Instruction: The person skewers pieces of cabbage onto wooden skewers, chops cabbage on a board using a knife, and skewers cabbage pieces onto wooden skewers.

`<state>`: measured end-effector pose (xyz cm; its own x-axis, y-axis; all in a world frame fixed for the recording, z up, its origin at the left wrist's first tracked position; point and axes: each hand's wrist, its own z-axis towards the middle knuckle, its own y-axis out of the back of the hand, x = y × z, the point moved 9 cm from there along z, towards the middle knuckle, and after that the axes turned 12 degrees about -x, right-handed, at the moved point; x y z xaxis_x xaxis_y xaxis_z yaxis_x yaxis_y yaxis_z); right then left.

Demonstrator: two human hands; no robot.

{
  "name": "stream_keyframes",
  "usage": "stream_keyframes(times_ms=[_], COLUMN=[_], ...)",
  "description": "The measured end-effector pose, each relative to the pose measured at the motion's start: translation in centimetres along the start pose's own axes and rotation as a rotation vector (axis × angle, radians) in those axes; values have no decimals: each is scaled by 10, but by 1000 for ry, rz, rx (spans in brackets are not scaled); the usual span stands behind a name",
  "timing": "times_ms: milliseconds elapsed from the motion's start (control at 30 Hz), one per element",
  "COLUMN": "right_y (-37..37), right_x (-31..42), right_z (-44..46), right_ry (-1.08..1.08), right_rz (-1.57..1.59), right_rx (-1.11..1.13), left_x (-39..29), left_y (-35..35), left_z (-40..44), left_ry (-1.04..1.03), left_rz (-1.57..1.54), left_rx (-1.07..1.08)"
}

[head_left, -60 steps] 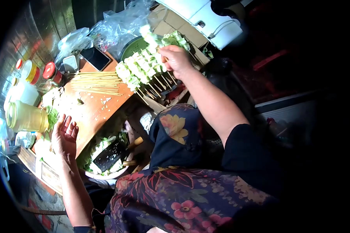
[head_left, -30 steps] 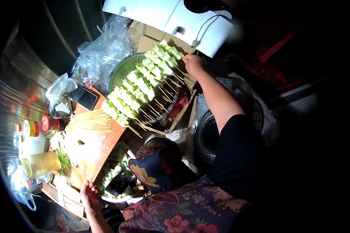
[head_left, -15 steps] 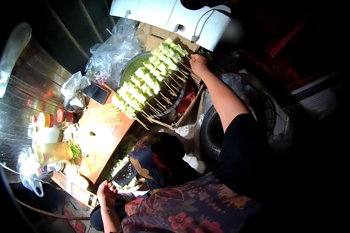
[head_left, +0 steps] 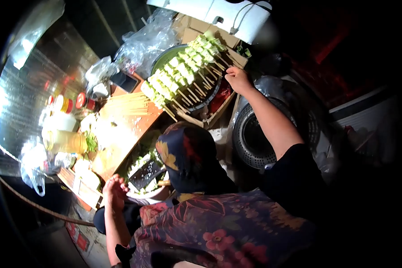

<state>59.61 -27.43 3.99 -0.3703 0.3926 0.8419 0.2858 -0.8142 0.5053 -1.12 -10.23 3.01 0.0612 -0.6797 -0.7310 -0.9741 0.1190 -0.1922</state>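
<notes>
Skewers of pale green cabbage leaves lie in a long row across a green-lined basin, their bare stick ends pointing toward me. Close to the far stick ends is my right hand, fingers curled together, a small gap from the sticks and nothing visible in it. My left hand hovers at the near corner of the wooden board, its fingers loosely bent and apart, and I see nothing held. Beside it, a dark cleaver with a wooden handle rests on cut leaves in a white tub.
Bare sticks lie on the board near a phone. Red-lidded jars and a yellowish container line the left side. Plastic bags and a white foam box stand behind; a black perforated basket is at right.
My right hand has drawn back from the skewer at the far end of the row. My left hand has risen slightly toward the board corner. The camera view has shifted.
</notes>
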Motion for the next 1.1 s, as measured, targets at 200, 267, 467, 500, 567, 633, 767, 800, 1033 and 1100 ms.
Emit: stream_keyframes(times_ms=[200,267,467,500,567,633,767,800,1033,1100], right_y=[-30,-44,-101,-109,-136,-166,-225,-240,-270,-271], right_x=[40,64,177,203,232,253,261,253,146,117], right_z=[-34,-46,-109,-124,-150,-184,-264,-285,-368,-372], right_ry=[7,24,25,110,172,245,690,866,785,685], right_rz=[3,-1,91,19,2,-26,-232,-345,-888,-901], right_rx=[234,319,643,676,789,913,1129,1168,1319,1336], left_x=[-45,-64,-128,-133,-142,-146,-136,-131,-134,-135], left_y=[33,53,97,110,126,127,131,137,195,205], left_z=[13,13,-15,-13,-12,-18,-7,0,10,17], left_ry=[-128,-157,-354,-385,-429,-468,-490,-500,-491,-496], left_rz=[-57,-83,-97,-90,-60,-25,185,219,423,461], left_rx=[50,-35,-219,-250,-302,-339,-392,-408,-757,-767])
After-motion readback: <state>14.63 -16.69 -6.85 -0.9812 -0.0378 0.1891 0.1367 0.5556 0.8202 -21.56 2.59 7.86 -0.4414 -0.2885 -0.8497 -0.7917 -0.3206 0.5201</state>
